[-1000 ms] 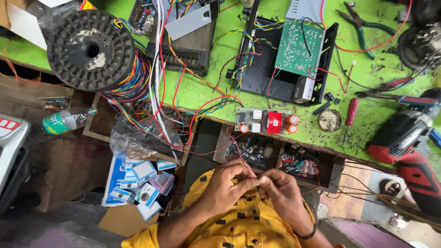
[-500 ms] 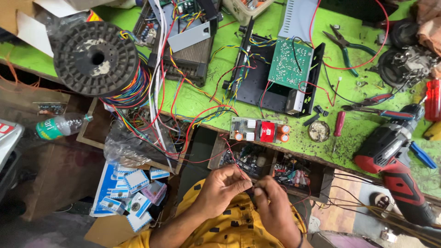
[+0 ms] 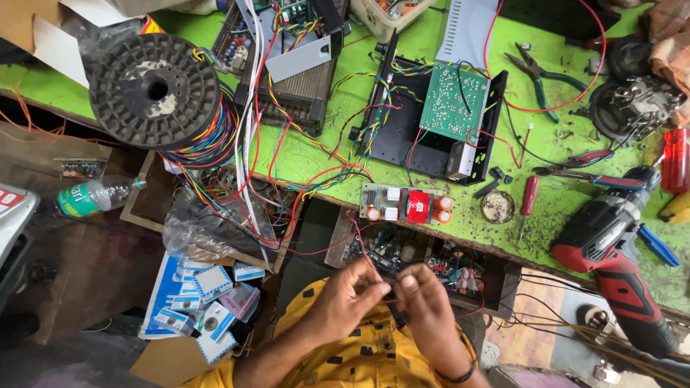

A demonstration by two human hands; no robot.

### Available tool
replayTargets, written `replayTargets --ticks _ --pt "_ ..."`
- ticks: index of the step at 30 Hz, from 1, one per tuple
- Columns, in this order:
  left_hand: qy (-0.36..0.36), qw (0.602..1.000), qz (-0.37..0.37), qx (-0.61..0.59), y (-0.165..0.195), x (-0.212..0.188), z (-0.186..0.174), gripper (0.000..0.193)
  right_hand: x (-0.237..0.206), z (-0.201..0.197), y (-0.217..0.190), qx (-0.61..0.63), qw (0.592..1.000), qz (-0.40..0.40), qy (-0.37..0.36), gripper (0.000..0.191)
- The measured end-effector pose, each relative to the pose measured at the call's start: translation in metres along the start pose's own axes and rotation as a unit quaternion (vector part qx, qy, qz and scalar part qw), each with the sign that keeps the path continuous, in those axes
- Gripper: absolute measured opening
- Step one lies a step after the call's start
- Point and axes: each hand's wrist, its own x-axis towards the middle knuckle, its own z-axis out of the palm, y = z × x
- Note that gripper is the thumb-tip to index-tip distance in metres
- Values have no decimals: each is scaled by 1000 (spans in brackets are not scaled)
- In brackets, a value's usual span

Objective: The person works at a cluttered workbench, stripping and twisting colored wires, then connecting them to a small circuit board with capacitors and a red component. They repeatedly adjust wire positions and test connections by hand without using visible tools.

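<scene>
Closest in, the left hand (image 3: 348,298) and the right hand (image 3: 424,305) meet fingertip to fingertip over a yellow spotted shirt (image 3: 359,359), both pinched on a thin red wire (image 3: 365,255) that climbs from between them toward the bench edge. Just beyond the hands, an open wooden drawer (image 3: 431,262) under the bench holds a jumble of small electronic parts and wires. Left of it, a cardboard box (image 3: 198,309) low down holds small blue-and-white cartons. On the green bench top (image 3: 302,154) above, near the edge, lies a small circuit board with a red block and copper-coloured capacitors (image 3: 406,205), and a red-and-black cordless drill (image 3: 611,237) rests to the right. Farther back, an open black metal chassis (image 3: 402,133) contains a green circuit board (image 3: 454,104) and coloured wires, and a black plastic spool (image 3: 154,90) wound with multicoloured wire sits at far left.
</scene>
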Motion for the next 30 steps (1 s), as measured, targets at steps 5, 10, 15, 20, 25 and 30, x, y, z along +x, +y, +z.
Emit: replayTargets --ticks 5,10,15,20,25,30 --pt "-30 991 20 -127 0 -2 -12 15 6 -29 -9 147 946 168 -236 35" --pt "31 968 -2 -250 -5 8 -3 13 7 -33 -30 -1 972 127 -199 47" --pt "89 945 40 -313 -12 15 7 12 -8 3 -47 -377 862 -330 79 62" --pt "44 935 3 -353 -10 12 21 7 -5 18 -44 -536 734 -412 66 36" --pt "25 984 101 -144 12 12 4 16 -5 4 -32 -315 923 -216 39 10" --pt "70 847 346 398 45 38 -29 58 21 -19 -66 166 983 78 16 24"
